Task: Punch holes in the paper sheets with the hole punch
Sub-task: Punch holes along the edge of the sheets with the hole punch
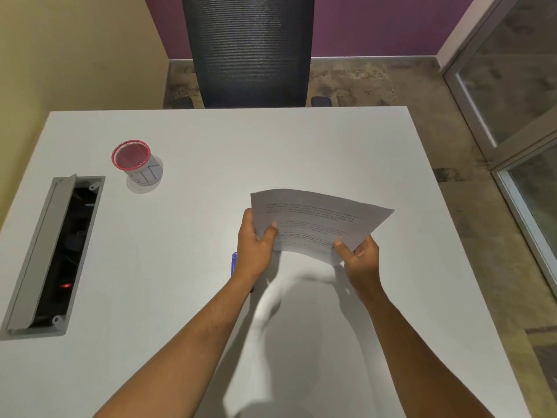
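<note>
— How many hands are on the paper?

— Two. The left hand [255,243] has its grip clamped on the near left corner of the paper sheets [316,220], thumb on top and the other fingers underneath. The right hand [361,257] is clamped on the near right edge in the same way.

— One sheet or several?

— I cannot tell the count; it reads as a thin bundle with printed lines of text on the top face. It is held up off the white counter [211,164], bowed, with the far edge raised beyond both grips.

— Where is the punch?

— Just beside the left grip, on its outer side by the wrist, one small blue piece [234,263] shows on the counter. Most of it is hidden behind the hand, so I cannot say for certain that it is the hole punch.

— Any containers?

— Two. One mesh cup [137,162] with a red rim stands upright, well to the left of and beyond the left grip; its inside looks bare. One grey cable box [39,260] is sunk into the counter further left, lid tilted open, with dark cables and a small red light inside.

— Anything else?

— One dark mesh chair [250,49] stands at the counter's far side, beyond both grips.
</note>
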The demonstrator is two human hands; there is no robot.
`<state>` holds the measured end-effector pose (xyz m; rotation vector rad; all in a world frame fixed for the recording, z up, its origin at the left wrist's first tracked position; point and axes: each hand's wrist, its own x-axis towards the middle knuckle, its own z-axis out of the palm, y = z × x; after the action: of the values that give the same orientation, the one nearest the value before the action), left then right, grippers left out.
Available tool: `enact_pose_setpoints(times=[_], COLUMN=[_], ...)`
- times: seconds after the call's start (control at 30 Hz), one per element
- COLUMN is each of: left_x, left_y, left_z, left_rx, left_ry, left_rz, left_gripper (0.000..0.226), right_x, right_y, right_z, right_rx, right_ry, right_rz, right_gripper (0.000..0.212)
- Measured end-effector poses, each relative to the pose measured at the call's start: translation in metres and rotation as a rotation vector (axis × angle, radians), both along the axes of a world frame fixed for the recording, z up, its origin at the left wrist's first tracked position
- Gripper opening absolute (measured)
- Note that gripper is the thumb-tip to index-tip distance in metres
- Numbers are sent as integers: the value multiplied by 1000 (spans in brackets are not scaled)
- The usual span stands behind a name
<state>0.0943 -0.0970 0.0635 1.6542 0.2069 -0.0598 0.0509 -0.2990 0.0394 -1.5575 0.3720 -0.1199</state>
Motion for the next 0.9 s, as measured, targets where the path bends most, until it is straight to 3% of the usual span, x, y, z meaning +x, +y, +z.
enact_pose_setpoints(times=[0.17,0.43,0.6,0.9], left_x=[2,-2,-6,-19], left_y=[7,12,19,58], left_z=[-4,-25,-38,-65], left_rx=[37,34,66,384], left_ry=[65,399,490,265], left_rz=[-63,-135,-131,86], left_gripper=[37,37,44,21], right_x=[-4,-16,-22,-27], right_y=[-13,-25,-23,-30], right_z=[-1,-22,-36,-61], right_rx=[-51,25,-18,-25], right_ry=[83,251,287,369], right_rz=[36,131,193,175], right_gripper=[36,24,27,33])
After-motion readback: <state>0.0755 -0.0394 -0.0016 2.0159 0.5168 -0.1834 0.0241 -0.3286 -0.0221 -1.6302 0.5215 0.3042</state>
